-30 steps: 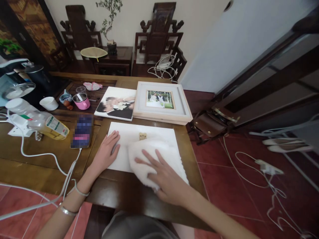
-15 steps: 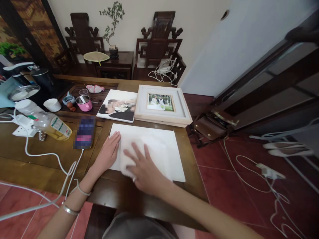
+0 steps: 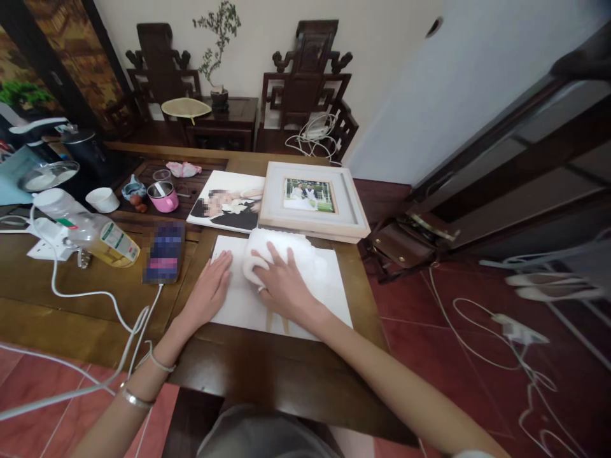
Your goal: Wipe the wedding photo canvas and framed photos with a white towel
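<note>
A white flat panel [image 3: 329, 289] lies on the wooden table [image 3: 267, 369] in front of me. My left hand [image 3: 209, 291] rests flat on its left edge, fingers stretched out. My right hand [image 3: 281, 283] presses a white fluffy cloth [image 3: 279, 245] against the panel's far part, fingers spread over the cloth. Just beyond the cloth stands a white framed photo [image 3: 312, 202], with an unframed photo print [image 3: 228, 202] to its left.
A phone [image 3: 165, 251] on a white cable lies left of the panel, beside a plastic bottle [image 3: 102, 238], a pink cup [image 3: 162, 196] and a white bowl [image 3: 102, 200]. Dark carved chairs [image 3: 305, 83] stand behind the table. A brown bag [image 3: 401, 245] and cables lie on the red floor at right.
My right hand swept the cloth from the panel's near right corner to the left, then up to its far edge. My left hand stayed on the panel's left edge.
</note>
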Demonstrator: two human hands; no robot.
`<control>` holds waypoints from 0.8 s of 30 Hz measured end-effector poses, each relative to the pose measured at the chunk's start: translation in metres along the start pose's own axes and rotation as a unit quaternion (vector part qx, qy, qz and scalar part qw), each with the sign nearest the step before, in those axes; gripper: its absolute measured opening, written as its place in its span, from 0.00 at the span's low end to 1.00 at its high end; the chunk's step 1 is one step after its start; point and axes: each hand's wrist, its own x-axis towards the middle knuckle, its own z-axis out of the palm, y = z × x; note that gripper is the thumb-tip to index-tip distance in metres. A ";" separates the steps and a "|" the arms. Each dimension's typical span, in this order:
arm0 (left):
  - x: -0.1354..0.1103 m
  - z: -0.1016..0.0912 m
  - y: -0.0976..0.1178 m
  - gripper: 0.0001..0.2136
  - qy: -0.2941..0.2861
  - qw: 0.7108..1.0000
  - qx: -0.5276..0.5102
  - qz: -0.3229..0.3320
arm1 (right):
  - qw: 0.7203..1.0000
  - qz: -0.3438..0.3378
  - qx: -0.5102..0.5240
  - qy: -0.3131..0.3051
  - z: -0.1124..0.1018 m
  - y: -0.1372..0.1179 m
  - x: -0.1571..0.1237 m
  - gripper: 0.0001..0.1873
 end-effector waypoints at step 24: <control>0.002 0.002 -0.002 0.18 -0.003 0.995 0.092 0.044 | 0.976 -0.015 0.218 -0.007 -0.013 0.013 0.039 0.19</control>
